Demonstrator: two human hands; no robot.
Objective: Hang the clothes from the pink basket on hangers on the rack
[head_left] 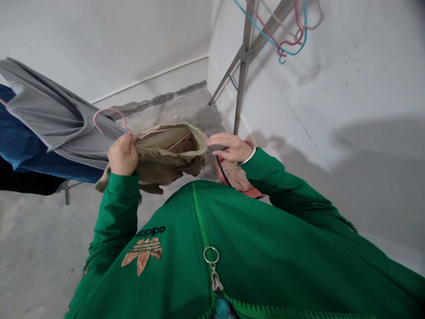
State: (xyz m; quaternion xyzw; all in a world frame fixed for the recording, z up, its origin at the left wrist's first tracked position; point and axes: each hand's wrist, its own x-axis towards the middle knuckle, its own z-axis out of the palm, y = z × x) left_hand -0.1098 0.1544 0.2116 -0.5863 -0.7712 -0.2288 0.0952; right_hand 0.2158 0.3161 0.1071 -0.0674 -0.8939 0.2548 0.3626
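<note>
My left hand [122, 155] is closed in a fist around a pink wire hanger [109, 116] and the edge of a beige garment [166, 155]. The hanger's arms run down inside the garment's opening. My right hand [230, 147], with a bangle at the wrist, pinches the garment's opposite rim and holds the opening wide. Both arms are in green jacket sleeves. The garment hangs bunched between my hands above the floor.
A grey garment [49, 119] and a blue one [20, 141] hang at the left. A metal rack leg [241, 84] stands in the corner, with pink and blue empty hangers [292, 40] above. A pink basket [239, 177] sits under my right wrist. The floor is bare concrete [33, 248].
</note>
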